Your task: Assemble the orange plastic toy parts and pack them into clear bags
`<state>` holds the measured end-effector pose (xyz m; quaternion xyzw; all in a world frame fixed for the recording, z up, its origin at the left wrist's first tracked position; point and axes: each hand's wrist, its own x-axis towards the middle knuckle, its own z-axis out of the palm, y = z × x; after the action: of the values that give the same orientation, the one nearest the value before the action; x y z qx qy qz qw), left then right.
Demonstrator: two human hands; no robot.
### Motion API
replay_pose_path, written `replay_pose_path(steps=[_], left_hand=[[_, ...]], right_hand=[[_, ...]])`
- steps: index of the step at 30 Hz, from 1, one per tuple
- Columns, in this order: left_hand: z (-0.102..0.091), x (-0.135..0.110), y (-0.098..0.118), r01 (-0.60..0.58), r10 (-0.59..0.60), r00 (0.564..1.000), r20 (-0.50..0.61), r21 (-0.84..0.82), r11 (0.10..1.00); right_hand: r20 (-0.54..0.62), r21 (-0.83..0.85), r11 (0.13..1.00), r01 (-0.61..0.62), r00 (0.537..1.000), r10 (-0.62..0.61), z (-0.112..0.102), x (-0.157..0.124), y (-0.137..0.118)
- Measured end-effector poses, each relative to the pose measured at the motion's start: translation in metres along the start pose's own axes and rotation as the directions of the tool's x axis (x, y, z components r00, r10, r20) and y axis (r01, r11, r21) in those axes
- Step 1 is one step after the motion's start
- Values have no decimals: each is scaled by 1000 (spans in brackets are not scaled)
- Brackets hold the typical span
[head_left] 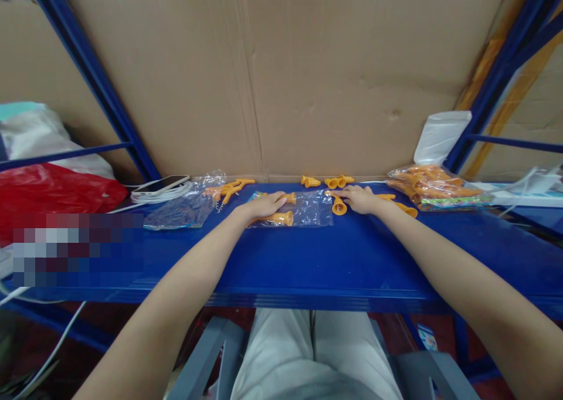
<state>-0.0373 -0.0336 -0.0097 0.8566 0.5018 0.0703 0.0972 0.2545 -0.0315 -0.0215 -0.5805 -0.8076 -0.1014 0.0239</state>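
Observation:
A clear plastic bag (313, 209) lies flat on the blue tabletop, with orange funnel-ended plastic pieces (281, 218) at its left end. My left hand (266, 204) rests across that end, its thumb and fingers holding the bag down. To the right of the bag, my right hand (358, 199) has its fingers closed at the narrow end of an orange funnel-ended piece (339, 206). Its wide mouth faces me. Beside my right wrist lies another orange piece (405, 210), partly hidden by the hand. Several orange pieces (336, 182) sit along the cardboard behind.
Branched orange parts (233, 189) and a loose clear bag (185, 206) lie left, near a white cable (160, 193). A filled bag of orange parts (433, 189) stands right. Blue posts (94, 77) flank the cardboard wall (308, 83). A red bag (57, 195) is far left.

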Motion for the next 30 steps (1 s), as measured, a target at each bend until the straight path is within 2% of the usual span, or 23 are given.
replay_pose_path(steps=[7, 11, 15, 19, 24, 30], left_hand=[[2, 2, -3, 24, -24, 1000, -16, -14, 1000], [2, 4, -8, -5, 5, 1000, -29, -29, 1000], [0, 5, -13, 26, -26, 1000, 8, 2, 1000], [-2, 5, -18, 48, -49, 999, 23, 29, 998], [-4, 2, -21, 36, -37, 999, 8, 26, 999], [-3, 1, -21, 53, -53, 999, -4, 42, 998]], right_hand=[[-73, -101, 992, 71, 994, -79, -3, -4, -3], [-10, -119, 989, 86, 996, -87, -10, -7, -5], [96, -139, 987, 83, 993, -70, -18, -11, -7], [116, -117, 991, 68, 992, -54, -26, -17, -4], [34, -97, 993, 63, 998, -60, -38, -24, 7], [-193, -176, 984, 13, 980, -47, -44, -28, 19]])
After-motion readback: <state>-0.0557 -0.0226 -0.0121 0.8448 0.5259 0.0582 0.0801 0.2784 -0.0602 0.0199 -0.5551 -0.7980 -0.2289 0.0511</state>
